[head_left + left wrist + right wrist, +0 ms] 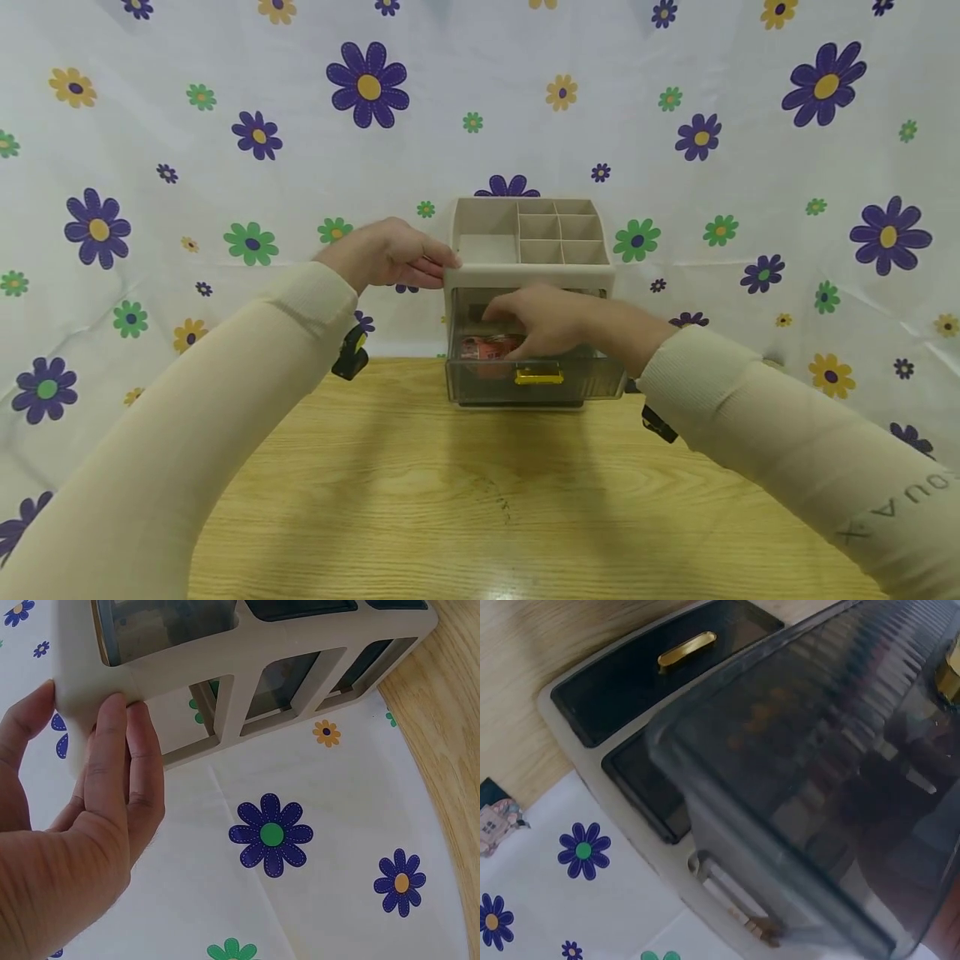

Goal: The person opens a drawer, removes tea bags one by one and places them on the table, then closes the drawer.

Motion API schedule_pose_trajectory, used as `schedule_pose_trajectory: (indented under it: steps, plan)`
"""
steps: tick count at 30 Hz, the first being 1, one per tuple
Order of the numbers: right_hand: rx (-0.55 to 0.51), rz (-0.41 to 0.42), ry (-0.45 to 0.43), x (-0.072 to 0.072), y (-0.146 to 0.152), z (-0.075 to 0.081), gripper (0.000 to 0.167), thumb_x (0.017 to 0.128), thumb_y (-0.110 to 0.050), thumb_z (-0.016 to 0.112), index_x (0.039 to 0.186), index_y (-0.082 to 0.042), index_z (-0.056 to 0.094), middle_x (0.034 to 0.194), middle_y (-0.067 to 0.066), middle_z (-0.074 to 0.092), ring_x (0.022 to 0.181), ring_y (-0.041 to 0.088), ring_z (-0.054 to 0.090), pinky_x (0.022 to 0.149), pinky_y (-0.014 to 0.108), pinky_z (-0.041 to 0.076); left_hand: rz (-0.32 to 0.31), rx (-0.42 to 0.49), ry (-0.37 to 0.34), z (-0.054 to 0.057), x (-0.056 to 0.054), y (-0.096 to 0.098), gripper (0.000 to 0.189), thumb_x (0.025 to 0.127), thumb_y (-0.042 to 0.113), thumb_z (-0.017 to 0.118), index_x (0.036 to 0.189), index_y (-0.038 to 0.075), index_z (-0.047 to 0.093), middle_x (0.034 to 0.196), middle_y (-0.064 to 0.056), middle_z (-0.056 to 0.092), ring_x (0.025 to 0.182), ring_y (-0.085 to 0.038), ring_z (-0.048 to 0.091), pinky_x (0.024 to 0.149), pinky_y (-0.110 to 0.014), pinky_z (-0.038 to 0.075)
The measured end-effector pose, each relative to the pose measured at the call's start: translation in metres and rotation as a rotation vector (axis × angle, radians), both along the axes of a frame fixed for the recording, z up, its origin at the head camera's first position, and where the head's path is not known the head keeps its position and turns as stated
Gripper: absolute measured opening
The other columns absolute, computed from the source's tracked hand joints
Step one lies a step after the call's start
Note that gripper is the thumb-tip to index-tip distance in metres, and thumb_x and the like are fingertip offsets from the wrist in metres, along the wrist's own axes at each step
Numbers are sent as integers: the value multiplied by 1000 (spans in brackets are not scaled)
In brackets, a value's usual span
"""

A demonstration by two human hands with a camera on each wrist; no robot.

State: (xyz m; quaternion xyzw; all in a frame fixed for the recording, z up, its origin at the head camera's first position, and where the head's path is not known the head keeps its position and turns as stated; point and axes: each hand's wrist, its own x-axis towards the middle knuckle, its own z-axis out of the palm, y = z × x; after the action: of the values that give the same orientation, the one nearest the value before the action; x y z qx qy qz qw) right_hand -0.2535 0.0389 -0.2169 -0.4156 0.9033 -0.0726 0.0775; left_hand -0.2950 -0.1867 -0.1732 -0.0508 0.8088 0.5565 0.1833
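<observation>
Reddish packet (480, 348) lies inside the pulled-out top drawer (592, 379), toward its left; kind unclear. Drawer is smoky and see-through, gold handle (538, 376) on its front. Right hand (551, 318) reaches in over the drawer, thumb and fingers spread wide; thumb near the packet, contact cannot be told. Left hand (401, 252) holds the upper left corner of the beige organizer (528, 277), fingers along its side. Organizer stands at the surface's (420, 500) far edge, about midway; divided compartments on top, lower drawers (630, 690) closed. Flowered cloth (300, 183) hangs behind.
</observation>
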Motion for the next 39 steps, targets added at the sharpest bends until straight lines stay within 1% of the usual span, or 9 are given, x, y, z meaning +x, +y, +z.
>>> schedule_pose_trajectory:
  steps: [3,8,16,20,24,28,30,35,39]
  plan:
    - [56,-6,-15,0,-4,-2,59,90,-24,74,141,-4,51,135,12,60,123,26,57,110,41,46,0,-2,1,0,0,0,49,90,10,73,134,1,52,125,-15,61,105,-26,68,100,-37,55]
    - [97,-27,8,0,-6,-2,66,87,-25,77,142,-1,49,117,11,63,107,22,58,101,38,50,-3,3,1,1,-1,1,50,90,9,73,134,0,52,123,-16,61,102,-26,68,95,-36,57]
    - [2,-21,-30,-1,5,6,44,85,-12,78,126,-6,65,95,5,60,88,18,54,80,32,49,-28,-30,34,2,-1,2,49,90,10,73,132,-4,51,120,-18,62,97,-24,68,94,-36,58]
    - [-89,-59,-121,0,15,11,42,86,-11,77,126,-8,64,105,5,64,94,19,59,80,30,54,-57,-83,51,2,1,2,47,91,13,72,130,-5,51,119,-19,62,94,-23,70,92,-35,59]
    - [-176,-113,-191,1,26,17,46,89,-6,73,132,-9,58,121,10,65,105,24,64,86,37,60,-74,-108,63,2,4,2,44,92,14,70,127,-5,52,116,-19,63,89,-21,70,93,-35,58]
    - [-223,-156,-130,0,41,26,47,90,-9,74,135,-12,58,122,11,66,106,24,65,95,42,56,-76,-117,68,3,5,4,41,92,14,70,125,-5,53,111,-17,64,85,-19,70,86,-31,61]
    - [-256,-184,-107,0,48,32,47,90,-10,74,135,-13,58,120,12,67,104,24,65,93,43,56,-74,-125,66,4,5,4,40,92,14,69,125,-4,54,111,-17,63,85,-20,70,82,-29,61]
    - [-341,-263,-46,0,66,46,47,93,-9,70,138,-14,56,115,15,68,97,25,65,83,40,58,-59,-118,52,5,4,2,41,93,14,69,126,-4,53,115,-18,62,88,-21,69,83,-29,61]
    - [-419,-328,26,-1,83,56,49,94,-14,70,139,-11,54,107,17,68,80,25,62,65,33,54,-41,-97,42,5,5,2,45,92,13,70,128,-3,51,117,-18,61,89,-22,69,86,-30,61]
